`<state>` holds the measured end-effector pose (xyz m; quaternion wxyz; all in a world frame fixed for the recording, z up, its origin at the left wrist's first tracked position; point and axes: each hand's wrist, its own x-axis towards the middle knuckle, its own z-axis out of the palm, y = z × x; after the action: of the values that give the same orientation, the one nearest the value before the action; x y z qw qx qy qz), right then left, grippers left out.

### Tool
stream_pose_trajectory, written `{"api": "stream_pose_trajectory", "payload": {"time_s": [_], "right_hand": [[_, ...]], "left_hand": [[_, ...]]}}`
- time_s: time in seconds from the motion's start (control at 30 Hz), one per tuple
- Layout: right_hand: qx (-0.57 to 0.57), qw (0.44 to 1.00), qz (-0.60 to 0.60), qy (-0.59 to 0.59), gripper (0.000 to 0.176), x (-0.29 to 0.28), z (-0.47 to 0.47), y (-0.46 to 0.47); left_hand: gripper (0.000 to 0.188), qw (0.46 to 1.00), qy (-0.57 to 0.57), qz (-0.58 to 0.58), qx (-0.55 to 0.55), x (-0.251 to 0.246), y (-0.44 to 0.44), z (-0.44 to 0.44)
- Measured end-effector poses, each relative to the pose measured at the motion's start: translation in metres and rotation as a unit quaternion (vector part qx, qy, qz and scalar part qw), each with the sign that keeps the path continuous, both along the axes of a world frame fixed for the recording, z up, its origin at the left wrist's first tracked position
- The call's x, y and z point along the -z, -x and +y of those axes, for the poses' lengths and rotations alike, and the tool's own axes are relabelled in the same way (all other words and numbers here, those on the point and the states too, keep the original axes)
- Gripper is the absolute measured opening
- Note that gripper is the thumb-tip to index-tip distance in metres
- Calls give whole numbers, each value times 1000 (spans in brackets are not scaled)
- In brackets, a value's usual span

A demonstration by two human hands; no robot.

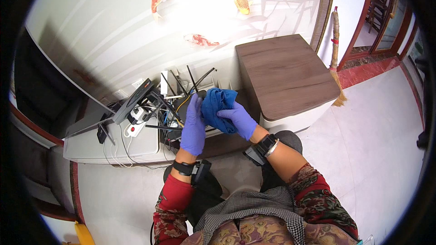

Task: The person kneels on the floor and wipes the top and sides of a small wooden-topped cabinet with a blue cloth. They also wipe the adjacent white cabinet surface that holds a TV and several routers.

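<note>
My right hand (238,119), in a purple glove, grips a crumpled blue cloth (218,109) between thumb and fingers. Upright at the cloth's left side is my left hand (193,126), also gloved, its fingers together; its fingertips reach a dark device, mostly hidden, and whether it grips anything is unclear. Black router antennas (191,78) rise just beyond both hands. Left of them lie tangled cables, a yellow cable (182,104) among them, and a white power strip (136,127) with a red switch.
A wood-topped cabinet (289,75) stands at the right, with a straw broom (335,47) leaning behind it. At the left, a large television (68,85) and a tilted black box (134,100) rise from the low white cabinet (81,146). A wall with painted fish lies ahead.
</note>
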<state>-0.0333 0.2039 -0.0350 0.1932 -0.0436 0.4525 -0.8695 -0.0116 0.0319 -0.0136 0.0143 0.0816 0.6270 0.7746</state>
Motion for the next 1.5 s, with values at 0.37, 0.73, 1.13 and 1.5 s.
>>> {"api": "stream_pose_trajectory", "payload": {"time_s": [0.37,0.73,1.13,1.5], "right_hand": [[168,981,96,-9,60,-44,100,-25],[162,485,348,-786,57,-45,169,-22],[120,502,306,-800,53,-17,155,82],[90,495,326,-800,52,-25,236,37]], "left_hand": [[62,970,-36,-215,-105,35,14,-81],[52,989,-44,-122,-71,27,5,-69],[48,988,-10,-150,-28,35,8,-62],[48,991,9,-134,14,8,-21,-51]]}}
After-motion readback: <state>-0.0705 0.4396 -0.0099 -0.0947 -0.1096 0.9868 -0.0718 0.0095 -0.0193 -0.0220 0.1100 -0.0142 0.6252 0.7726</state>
